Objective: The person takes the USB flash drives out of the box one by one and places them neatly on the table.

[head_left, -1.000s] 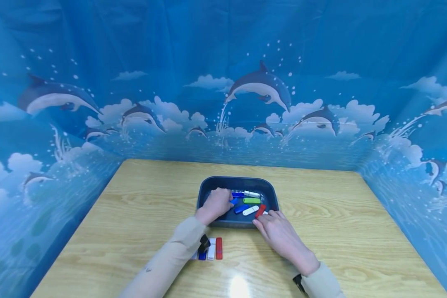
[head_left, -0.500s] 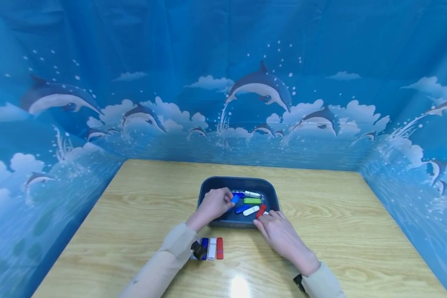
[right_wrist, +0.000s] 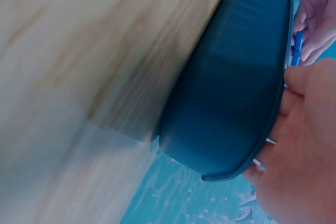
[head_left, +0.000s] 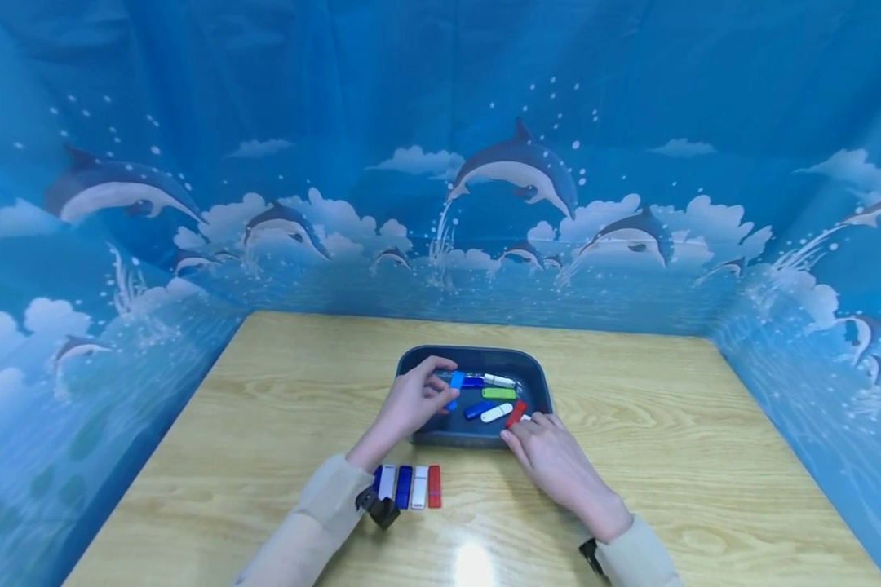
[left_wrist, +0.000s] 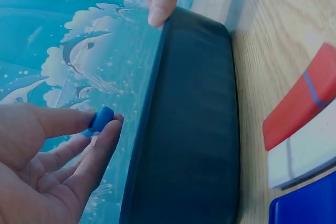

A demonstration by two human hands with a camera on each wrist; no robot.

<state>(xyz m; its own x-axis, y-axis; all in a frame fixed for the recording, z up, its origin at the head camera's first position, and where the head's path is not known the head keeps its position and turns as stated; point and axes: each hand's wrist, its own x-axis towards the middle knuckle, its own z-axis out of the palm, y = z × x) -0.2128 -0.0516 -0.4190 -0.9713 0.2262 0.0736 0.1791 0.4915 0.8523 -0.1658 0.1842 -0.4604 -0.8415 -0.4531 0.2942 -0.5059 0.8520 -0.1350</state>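
My left hand [head_left: 405, 401] pinches a blue USB stick [head_left: 456, 381] between thumb and fingertips, above the left part of a dark plastic box [head_left: 455, 441]. In the left wrist view the blue stick's end [left_wrist: 103, 120] pokes out between the fingers. My right hand [head_left: 556, 466] grips the box's front right rim, its thumb at the edge and fingers over the inside. In the box lie a green stick [head_left: 499, 394], a red stick [head_left: 515, 414], a white stick [head_left: 497, 412], a dark blue stick [head_left: 478, 410] and others. The right fingers partly hide one white stick.
In front of the box, several USB sticks stand in a row on the wooden table [head_left: 631, 399]: a red one [head_left: 435, 487], a white one [head_left: 419, 487], a blue one [head_left: 404, 487] and more, partly behind the left wrist. A dolphin-print curtain [head_left: 338, 98] surrounds the table.
My left hand has drawn back to the left and up with the blue USB stick, its fingers spreading somewhat. More of the table row shows. The right hand keeps its place on the rim.
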